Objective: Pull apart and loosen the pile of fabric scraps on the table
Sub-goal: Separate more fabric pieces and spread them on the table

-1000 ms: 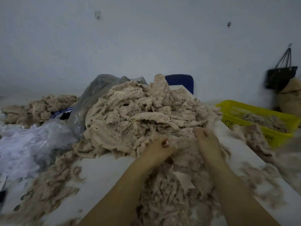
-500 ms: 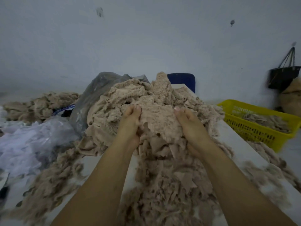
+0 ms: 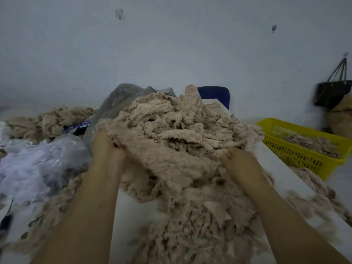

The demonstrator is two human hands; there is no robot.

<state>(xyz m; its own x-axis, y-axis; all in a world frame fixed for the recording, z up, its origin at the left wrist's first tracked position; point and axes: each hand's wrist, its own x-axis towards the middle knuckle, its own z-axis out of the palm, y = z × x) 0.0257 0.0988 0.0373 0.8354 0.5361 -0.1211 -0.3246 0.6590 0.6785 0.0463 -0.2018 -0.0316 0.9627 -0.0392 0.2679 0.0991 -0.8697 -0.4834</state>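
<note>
A tall pile of beige fabric scraps (image 3: 182,130) fills the middle of the white table (image 3: 133,212). My left hand (image 3: 106,147) grips the pile's left edge, its fingers buried under the cloth. My right hand (image 3: 238,161) grips a clump at the right side with curled fingers. Between the two hands a wide slab of matted scraps (image 3: 171,164) hangs stretched above the table. Looser torn scraps (image 3: 200,225) lie heaped in front, between my forearms.
A yellow plastic basket (image 3: 304,151) with some scraps stands at the right. A grey plastic bag (image 3: 122,98) lies behind the pile, white plastic sheeting (image 3: 34,164) at the left, more scraps (image 3: 51,121) far left. A blue chair back (image 3: 215,94) and a black bag (image 3: 333,92) are at the wall.
My hands have moved apart from the top of the pile to its left and right sides, and the slab of scraps between them has been drawn wider and lower.
</note>
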